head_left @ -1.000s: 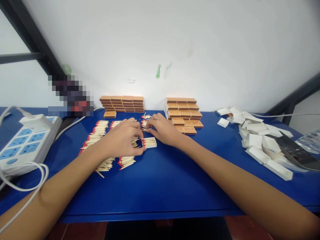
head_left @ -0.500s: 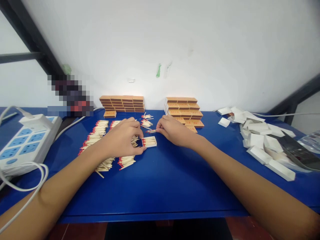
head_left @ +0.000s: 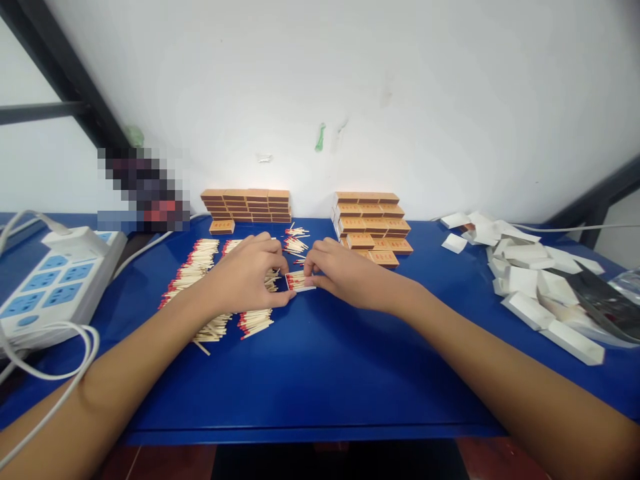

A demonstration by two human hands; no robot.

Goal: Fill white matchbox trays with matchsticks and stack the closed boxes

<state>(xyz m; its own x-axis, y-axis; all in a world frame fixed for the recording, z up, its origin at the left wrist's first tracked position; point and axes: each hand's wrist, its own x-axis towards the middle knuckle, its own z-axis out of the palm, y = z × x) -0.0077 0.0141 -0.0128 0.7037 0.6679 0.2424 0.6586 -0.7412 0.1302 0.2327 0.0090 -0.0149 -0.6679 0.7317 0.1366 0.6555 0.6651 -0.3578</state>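
A small white matchbox tray (head_left: 303, 289) filled with red-tipped matches lies on the blue table. My left hand (head_left: 253, 270) grips the tray's left end between thumb and fingers. At its right end, my right hand (head_left: 345, 275) is closed in a pinch over the matches; its fingertips partly cover the ones they hold. Left of the tray spread a long row of loose matches (head_left: 193, 270) and a second row (head_left: 257, 321), partly hidden by my left hand. Just behind the tray sit small bunches of matches (head_left: 296, 245).
Stacked matchboxes (head_left: 247, 207) stand against the wall at back left, more stacked matchboxes (head_left: 373, 227) at back right. White empty trays (head_left: 525, 267) are heaped on the right. A power strip (head_left: 55, 280) with white cables occupies the left side.
My right hand has moved from the small bunch of matches left and slightly forward to the tray. My left hand keeps its grip on the tray.
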